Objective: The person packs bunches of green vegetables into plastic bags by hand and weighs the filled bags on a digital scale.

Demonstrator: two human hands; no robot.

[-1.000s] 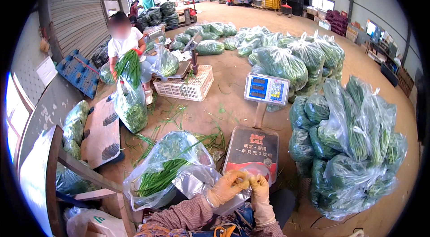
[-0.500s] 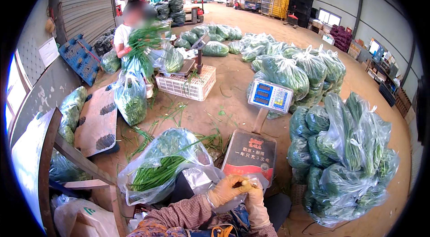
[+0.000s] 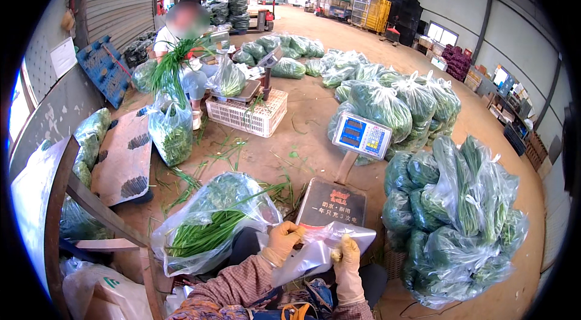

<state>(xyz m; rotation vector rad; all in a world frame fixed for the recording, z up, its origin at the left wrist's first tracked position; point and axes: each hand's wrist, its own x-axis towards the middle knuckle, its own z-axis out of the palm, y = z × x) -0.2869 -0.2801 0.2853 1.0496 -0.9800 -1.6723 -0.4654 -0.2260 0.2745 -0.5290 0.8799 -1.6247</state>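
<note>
A clear plastic bag (image 3: pixel 318 254) stretches between my two gloved hands over my lap. My left hand (image 3: pixel 282 242) pinches its left side, fingers closed on the film. At its right side my right hand (image 3: pixel 347 265) is closed on the bag's edge. Just beyond the bag stands a platform scale (image 3: pixel 333 202) with a dark top, its blue-and-white display (image 3: pixel 362 134) raised on a post. To the left, next to my left arm, lies an open clear bag (image 3: pixel 160 241) holding long green stalks (image 3: pixel 209 234), apparently garlic chives or scallions.
Filled vegetable bags (image 3: pixel 448 217) are piled at the right, with more bags (image 3: pixel 387 102) beyond the scale. At the back left a person (image 3: pixel 175 48) handles green stalks by a white crate (image 3: pixel 248 115) bearing another scale. A metal frame (image 3: pixel 109 214) stands at my near left.
My hands were close together and have moved apart, spreading the plastic bag between them. The view has shifted slightly. The person at the back left has lowered the green bunch.
</note>
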